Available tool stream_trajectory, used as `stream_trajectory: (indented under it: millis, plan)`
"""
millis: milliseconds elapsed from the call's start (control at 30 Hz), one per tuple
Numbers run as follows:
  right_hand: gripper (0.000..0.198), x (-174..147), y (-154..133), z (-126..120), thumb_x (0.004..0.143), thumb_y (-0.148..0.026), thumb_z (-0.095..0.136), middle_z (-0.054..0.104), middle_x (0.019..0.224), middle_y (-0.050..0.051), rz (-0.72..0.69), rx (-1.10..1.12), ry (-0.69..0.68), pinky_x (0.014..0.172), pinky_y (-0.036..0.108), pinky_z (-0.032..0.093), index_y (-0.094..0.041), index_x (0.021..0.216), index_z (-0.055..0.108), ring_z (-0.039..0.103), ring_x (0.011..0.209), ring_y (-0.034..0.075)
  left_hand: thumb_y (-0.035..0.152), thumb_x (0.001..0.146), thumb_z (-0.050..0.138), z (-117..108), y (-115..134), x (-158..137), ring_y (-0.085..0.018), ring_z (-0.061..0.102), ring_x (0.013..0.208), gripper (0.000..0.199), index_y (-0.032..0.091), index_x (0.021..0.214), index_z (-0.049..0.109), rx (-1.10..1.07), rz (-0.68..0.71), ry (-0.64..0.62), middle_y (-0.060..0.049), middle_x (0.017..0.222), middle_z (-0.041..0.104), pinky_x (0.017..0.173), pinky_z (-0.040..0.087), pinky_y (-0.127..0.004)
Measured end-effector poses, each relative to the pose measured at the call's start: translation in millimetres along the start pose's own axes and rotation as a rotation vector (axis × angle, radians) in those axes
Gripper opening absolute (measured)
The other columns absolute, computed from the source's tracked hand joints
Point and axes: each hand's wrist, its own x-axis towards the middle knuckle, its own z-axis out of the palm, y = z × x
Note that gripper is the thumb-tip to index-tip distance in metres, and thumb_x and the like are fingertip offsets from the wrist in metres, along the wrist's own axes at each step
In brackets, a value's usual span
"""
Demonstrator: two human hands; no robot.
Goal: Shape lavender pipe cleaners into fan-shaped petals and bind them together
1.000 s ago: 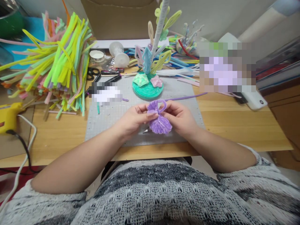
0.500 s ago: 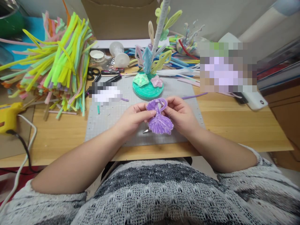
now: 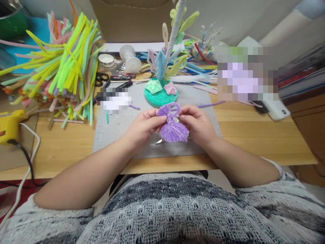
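Note:
A purple pipe-cleaner piece (image 3: 174,132) with two ruffled fan-shaped parts, joined at a narrow twisted middle, is up in front of me above the cutting mat. My left hand (image 3: 147,123) pinches it near that middle, thumb on top. From the other side, my right hand (image 3: 195,122) has thumb and fingers closed at the end of its curved purple loop (image 3: 178,109). Below the lower fan, a craft knife blade (image 3: 158,141) pokes out on the mat; the rest of the knife is mostly hidden.
Behind my hands stands a green coiled base (image 3: 161,98) bearing a white wrapped stem and pipe-cleaner leaves. A heap of pipe cleaners (image 3: 68,64), scissors (image 3: 101,79) and a yellow glue gun (image 3: 11,125) with its cord lie left. A white device (image 3: 276,110) is at right, partly blurred.
The purple piece has tilted slightly and risen a little, its loop now opened wider between my hands. My right hand has shifted slightly along the loop. Both hands keep their pinch.

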Motion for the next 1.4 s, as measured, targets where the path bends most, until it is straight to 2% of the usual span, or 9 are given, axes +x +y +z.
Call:
stream_trajectory:
  millis: [200,333,500,633,733,867,1033,1267,1400]
  plan:
    - [0.016,-4,-4,5,0.077,-0.037,0.073,0.058,0.065,-0.002,-0.096,-0.066,-0.071,0.057,0.026,0.046,-0.024,0.083,0.067,0.054,0.062,0.013,0.026,0.068,0.072,-1,-1,0,-0.011,0.055,0.057,0.017,0.014,0.076,0.065,0.026,-0.014,-0.006,0.000,0.063,0.061,0.059,0.043,-0.026]
    - [0.022,-6,-5,6,0.074,-0.042,0.076,0.066,0.080,0.000,-0.162,-0.036,-0.091,0.072,0.031,0.050,-0.023,0.083,0.068,0.060,0.077,0.015,0.027,0.068,0.073,-1,-3,0,-0.010,0.052,0.055,0.017,0.014,0.074,0.063,0.069,-0.022,-0.023,0.001,0.061,0.059,0.059,0.042,-0.026]
    - [0.024,-6,-3,5,0.073,-0.043,0.078,0.057,0.067,-0.002,0.019,0.088,-0.155,0.061,0.028,0.048,-0.024,0.082,0.067,0.054,0.062,0.013,0.028,0.068,0.073,0,-4,-1,-0.009,0.050,0.055,0.019,0.015,0.069,0.059,0.087,-0.011,-0.027,0.002,0.060,0.056,0.060,0.041,-0.025]
    - [0.025,-5,-1,6,0.071,-0.042,0.079,0.053,0.065,-0.003,0.085,0.143,-0.200,0.059,0.027,0.047,-0.024,0.083,0.065,0.052,0.060,0.013,0.029,0.067,0.073,0,-5,-1,-0.010,0.049,0.054,0.020,0.014,0.075,0.062,0.070,-0.020,-0.027,0.002,0.061,0.056,0.058,0.040,-0.025]
    - [0.024,-7,-2,7,0.073,-0.040,0.077,0.054,0.069,-0.002,0.088,0.158,-0.207,0.061,0.028,0.048,-0.024,0.085,0.063,0.052,0.062,0.013,0.030,0.068,0.074,-1,-5,-1,-0.010,0.049,0.055,0.021,0.015,0.077,0.062,0.096,-0.001,-0.021,0.003,0.061,0.054,0.057,0.040,-0.024]
    - [0.028,-9,-3,9,0.071,-0.041,0.077,0.057,0.076,-0.002,0.090,0.175,-0.215,0.061,0.027,0.048,-0.024,0.086,0.062,0.052,0.065,0.013,0.028,0.069,0.074,0,-5,0,-0.008,0.048,0.056,0.021,0.015,0.072,0.058,0.128,0.094,0.003,0.004,0.063,0.055,0.057,0.039,-0.022]
    - [0.023,-10,-2,12,0.072,-0.035,0.077,0.060,0.082,-0.001,0.037,0.133,-0.155,0.068,0.025,0.047,-0.021,0.084,0.063,0.054,0.072,0.012,0.027,0.069,0.073,5,-4,-1,-0.008,0.049,0.057,0.021,0.015,0.070,0.056,0.206,0.175,-0.023,0.004,0.064,0.057,0.058,0.041,-0.021]
    - [0.013,-9,-2,13,0.073,-0.025,0.069,0.062,0.081,-0.001,0.072,0.050,-0.127,0.070,0.026,0.045,-0.019,0.083,0.065,0.055,0.074,0.012,0.024,0.071,0.069,7,-3,-3,-0.008,0.045,0.054,0.018,0.016,0.067,0.054,0.381,0.140,0.034,0.005,0.059,0.051,0.053,0.037,-0.021]
    - [0.010,-8,-4,12,0.070,-0.022,0.066,0.060,0.074,-0.002,0.093,0.017,-0.140,0.066,0.025,0.043,-0.018,0.079,0.062,0.053,0.069,0.011,0.026,0.071,0.069,6,-4,-3,-0.007,0.045,0.052,0.019,0.015,0.066,0.054,0.390,0.103,0.006,0.004,0.059,0.050,0.050,0.035,-0.021]
